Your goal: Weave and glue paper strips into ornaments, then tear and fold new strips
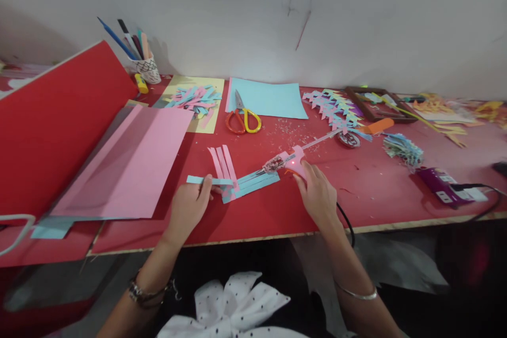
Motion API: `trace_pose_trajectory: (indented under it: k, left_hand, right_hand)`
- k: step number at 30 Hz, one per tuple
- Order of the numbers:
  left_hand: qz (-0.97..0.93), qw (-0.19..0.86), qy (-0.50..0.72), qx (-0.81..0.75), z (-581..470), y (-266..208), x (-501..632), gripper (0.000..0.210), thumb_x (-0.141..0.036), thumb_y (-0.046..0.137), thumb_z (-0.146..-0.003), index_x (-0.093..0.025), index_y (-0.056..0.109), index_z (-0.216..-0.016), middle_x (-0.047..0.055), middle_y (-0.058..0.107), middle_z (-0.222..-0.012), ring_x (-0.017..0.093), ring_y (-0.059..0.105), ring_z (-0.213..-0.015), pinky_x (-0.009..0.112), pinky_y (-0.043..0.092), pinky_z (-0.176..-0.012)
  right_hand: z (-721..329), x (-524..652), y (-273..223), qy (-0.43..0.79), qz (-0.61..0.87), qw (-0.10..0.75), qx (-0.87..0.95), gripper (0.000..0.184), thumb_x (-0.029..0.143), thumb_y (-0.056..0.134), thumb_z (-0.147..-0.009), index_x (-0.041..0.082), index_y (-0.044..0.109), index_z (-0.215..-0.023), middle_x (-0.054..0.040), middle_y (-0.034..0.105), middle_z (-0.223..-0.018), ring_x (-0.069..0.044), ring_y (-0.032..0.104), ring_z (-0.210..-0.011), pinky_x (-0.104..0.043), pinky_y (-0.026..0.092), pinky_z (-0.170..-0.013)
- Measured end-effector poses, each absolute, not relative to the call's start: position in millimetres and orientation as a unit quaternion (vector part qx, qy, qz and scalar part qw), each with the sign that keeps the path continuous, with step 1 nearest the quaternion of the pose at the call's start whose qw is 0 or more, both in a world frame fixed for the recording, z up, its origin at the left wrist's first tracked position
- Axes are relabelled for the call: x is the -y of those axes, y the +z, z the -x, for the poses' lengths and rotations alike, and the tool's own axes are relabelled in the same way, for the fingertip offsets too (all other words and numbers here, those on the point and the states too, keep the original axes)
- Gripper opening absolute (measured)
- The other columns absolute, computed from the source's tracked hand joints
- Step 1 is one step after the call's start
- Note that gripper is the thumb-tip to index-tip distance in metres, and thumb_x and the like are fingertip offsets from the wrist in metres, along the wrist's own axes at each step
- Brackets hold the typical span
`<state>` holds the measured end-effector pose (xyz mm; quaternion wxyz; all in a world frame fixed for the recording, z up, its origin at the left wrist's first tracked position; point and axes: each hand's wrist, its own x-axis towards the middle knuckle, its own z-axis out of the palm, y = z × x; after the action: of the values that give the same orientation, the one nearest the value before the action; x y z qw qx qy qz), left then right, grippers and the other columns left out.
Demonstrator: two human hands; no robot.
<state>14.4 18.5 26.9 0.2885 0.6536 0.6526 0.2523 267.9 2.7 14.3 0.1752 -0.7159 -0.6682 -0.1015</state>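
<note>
Between the thumb and fingers of my left hand (193,202) is a light blue paper strip (209,180), held level over the lower end of some woven strips. Pink paper strips (225,161) stand up from that weave, and light blue strips (255,184) run off to the right, crossing the pink ones at the corner. My right hand (318,193) is closed around a pink hot glue gun (296,161) with a small lit light. Its nozzle, crusted with stuck bits, points left, close to the blue strips. A glue stick (320,140) juts from its back.
Scissors (242,116) lie on blue paper (273,97) behind the weave. Pink sheets (130,163) and a red board (59,132) occupy the left. Cut strips (194,100), folded paper chains (332,111) and a purple power strip (441,186) are on the red table (376,169).
</note>
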Motion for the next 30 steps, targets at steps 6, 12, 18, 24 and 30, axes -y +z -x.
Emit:
trace_pose_trajectory:
  k: [6,12,18,24,30]
  left_hand:
    - [-0.651,0.288,0.255,-0.654,-14,26,-19,0.053,-0.044,0.025,-0.080,-0.019,0.066,-0.058,0.005,0.065,-0.056,0.017,0.059,-0.055,0.027,0.039,-0.057]
    - [-0.655,0.280,0.255,-0.655,-14,26,-19,0.052,-0.044,0.026,-0.080,-0.019,0.065,-0.057,0.005,0.065,-0.055,0.017,0.059,-0.055,0.026,0.039,-0.057]
    - [-0.652,0.283,0.257,-0.655,-14,25,-19,0.052,-0.043,0.026,-0.080,-0.020,0.065,-0.056,0.005,0.065,-0.055,0.017,0.059,-0.055,0.027,0.039,-0.057]
    - [-0.654,0.283,0.258,-0.652,-14,25,-18,0.052,-0.044,0.026,-0.080,-0.019,0.065,-0.057,0.005,0.066,-0.057,0.017,0.059,-0.056,0.027,0.040,-0.058]
    - [-0.652,0.284,0.248,-0.658,-14,27,-18,0.053,-0.045,0.025,-0.079,-0.019,0.064,-0.056,0.005,0.065,-0.056,0.017,0.059,-0.056,0.027,0.039,-0.057]
  right_hand:
    - [-274,-3,17,-0.102,0.722,0.172,0.663,0.036,0.030,0.030,-0.087,0.015,0.052,-0.111,-0.0115,0.062,-0.089,-0.023,0.057,-0.082,-0.032,0.045,-0.062]
    - [-280,-4,17,-0.109,0.726,0.168,0.658,0.036,0.029,0.030,-0.087,0.014,0.052,-0.111,-0.0125,0.061,-0.090,-0.024,0.057,-0.083,-0.033,0.045,-0.062]
    - [-285,-6,18,-0.130,0.731,0.172,0.647,0.034,0.030,0.030,-0.087,0.016,0.053,-0.109,-0.0104,0.061,-0.087,-0.023,0.057,-0.080,-0.031,0.044,-0.060]
    - [-290,-7,20,-0.124,0.741,0.169,0.638,0.035,0.030,0.031,-0.086,0.015,0.053,-0.109,-0.0111,0.062,-0.088,-0.024,0.057,-0.081,-0.031,0.043,-0.059]
    - [-291,-7,22,-0.104,0.751,0.163,0.631,0.034,0.028,0.035,-0.085,0.013,0.051,-0.110,-0.0127,0.061,-0.090,-0.024,0.057,-0.084,-0.032,0.043,-0.061]
